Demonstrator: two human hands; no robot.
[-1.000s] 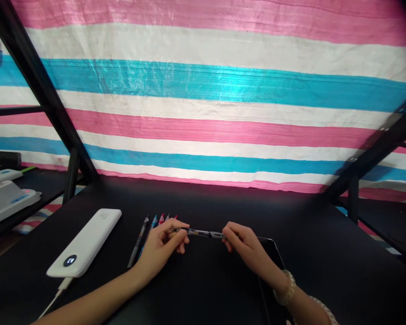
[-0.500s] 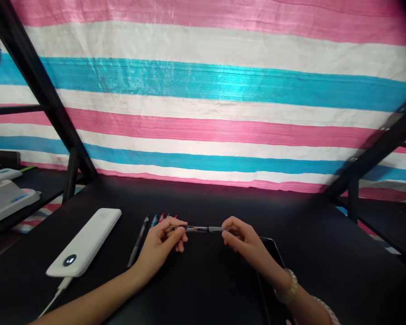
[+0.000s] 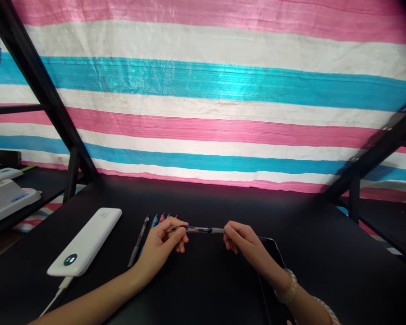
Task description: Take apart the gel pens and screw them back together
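A slim pen (image 3: 203, 230) with a clear barrel and a grey section lies level between both hands, above the black table. My left hand (image 3: 164, 239) pinches its left end between thumb and fingers. Its right, grey end is pinched by my right hand (image 3: 242, 239), whose fingers are curled in. Beside and behind my left hand lie several pens: a grey and black one (image 3: 138, 241) at the left, a blue one (image 3: 154, 220) and a red one (image 3: 161, 218), partly hidden by that hand.
A white power bank (image 3: 88, 241) with a cable lies left on the black table (image 3: 196, 289). A dark tablet-like device (image 3: 274, 248) is partly under my right forearm. Black frame bars (image 3: 50, 104) and a striped sheet (image 3: 216, 135) stand behind. White devices (image 3: 16, 198) sit far left.
The fingers of my right hand have shifted and turned slightly on the pen's right end, curling in more. My left hand has hardly moved.
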